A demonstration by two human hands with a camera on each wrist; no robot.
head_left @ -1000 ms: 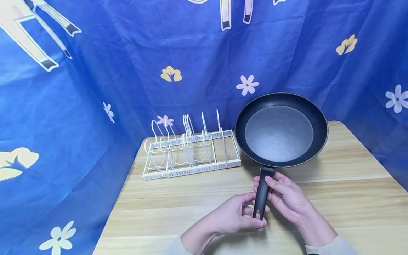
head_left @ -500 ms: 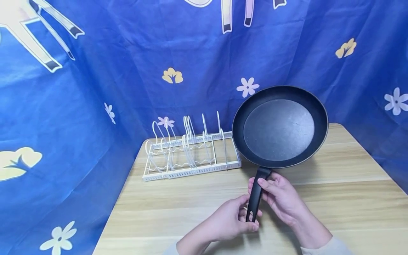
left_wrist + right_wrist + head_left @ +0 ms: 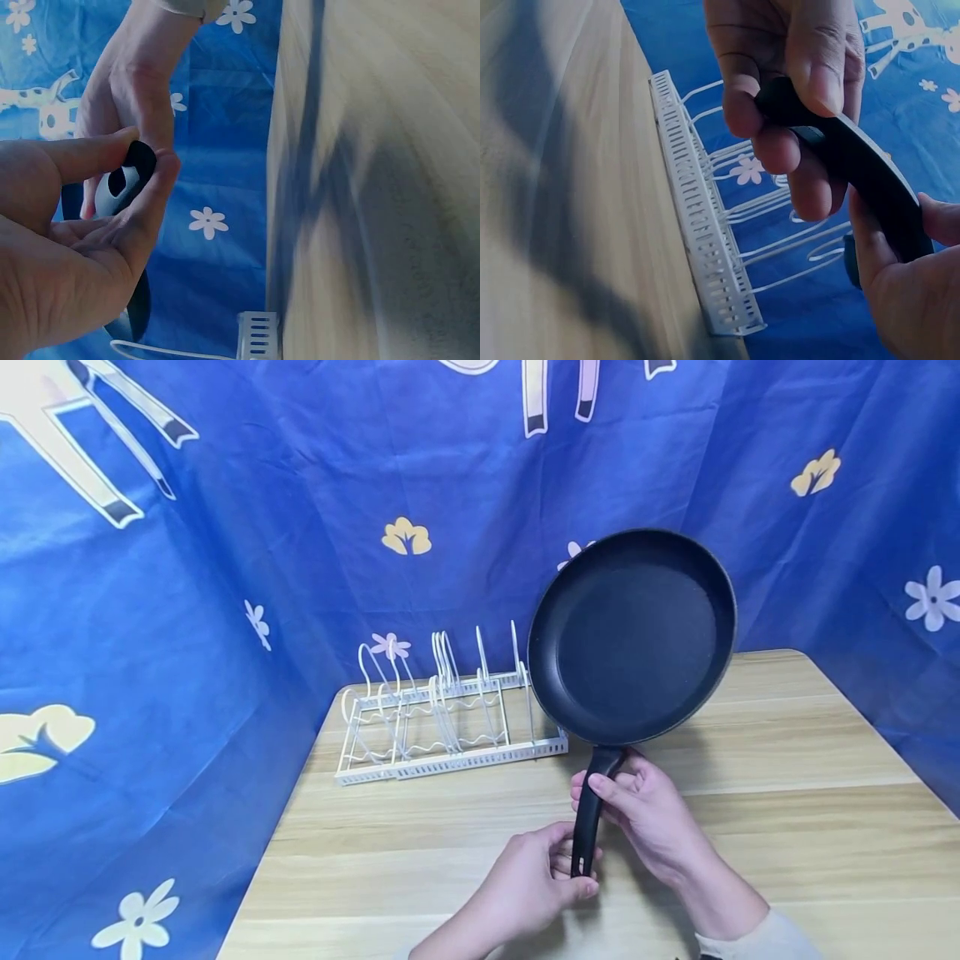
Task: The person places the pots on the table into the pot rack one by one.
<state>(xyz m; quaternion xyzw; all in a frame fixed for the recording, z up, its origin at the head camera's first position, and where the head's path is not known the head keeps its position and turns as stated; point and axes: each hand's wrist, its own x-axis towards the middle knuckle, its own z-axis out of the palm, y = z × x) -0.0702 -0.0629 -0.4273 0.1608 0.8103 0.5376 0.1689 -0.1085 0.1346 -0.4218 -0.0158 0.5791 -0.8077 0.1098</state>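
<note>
A black frying pan (image 3: 637,639) is held up over the table, its round inner face turned toward the head camera and its handle (image 3: 588,814) pointing down. My right hand (image 3: 652,818) grips the handle just below the pan body, thumb across the front. At the handle's tail, by the hanging hole, my left hand (image 3: 536,877) pinches it between thumb and fingers. In the left wrist view the left hand (image 3: 97,225) curls round the handle end (image 3: 124,180). The right wrist view shows both hands on the curved black handle (image 3: 855,161).
A white wire pan rack (image 3: 450,764) with several upright loops stands left of the pan, toward the back of the wooden table (image 3: 390,868). The pan's left edge overlaps the rack's right end in the head view. A blue patterned cloth (image 3: 480,485) hangs behind and beside the table.
The pan has risen and shifted left, tipping more upright so its face looks darker. Both hands have moved left with the handle, keeping their hold. The rack has stayed put.
</note>
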